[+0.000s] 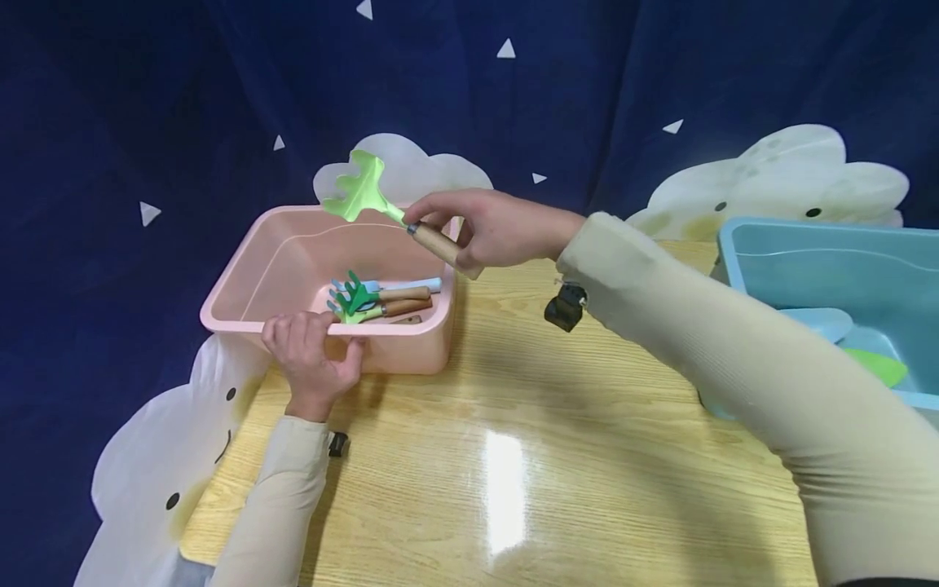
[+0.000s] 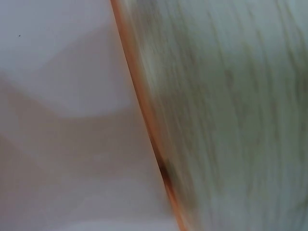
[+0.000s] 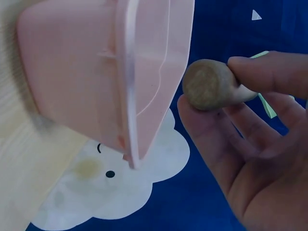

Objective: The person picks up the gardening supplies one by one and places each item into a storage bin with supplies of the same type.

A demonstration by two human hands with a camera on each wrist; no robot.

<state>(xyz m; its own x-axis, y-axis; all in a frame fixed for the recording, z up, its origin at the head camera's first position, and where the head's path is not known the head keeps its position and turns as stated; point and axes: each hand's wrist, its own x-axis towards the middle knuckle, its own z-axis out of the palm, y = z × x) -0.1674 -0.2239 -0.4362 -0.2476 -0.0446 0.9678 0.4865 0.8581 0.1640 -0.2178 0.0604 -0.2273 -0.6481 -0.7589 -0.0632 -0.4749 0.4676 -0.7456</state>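
Observation:
My right hand (image 1: 493, 227) pinches the wooden handle of a light green toy garden rake (image 1: 359, 189), which is raised over the right side of a pink bin (image 1: 242, 326). In the right wrist view, the round butt of the handle (image 3: 204, 85) shows between thumb and fingers. My left hand (image 1: 311, 359) grips the bin's near rim, fingers over the edge and thumb outside. Inside the bin lie a dark green hand rake (image 1: 359, 293), a second light green tool, a pale blue tool and wooden handles, partly overlapping. The left wrist view shows only the bin's wall and the table.
To the right stands a blue bin (image 1: 741, 253) holding a light blue piece (image 1: 825, 322) and a green piece (image 1: 876, 365), partly behind my right sleeve. Both bins rest on a wood-grain table (image 1: 587, 456). A dark blue curtain (image 1: 557, 90) with white cloud shapes hangs behind.

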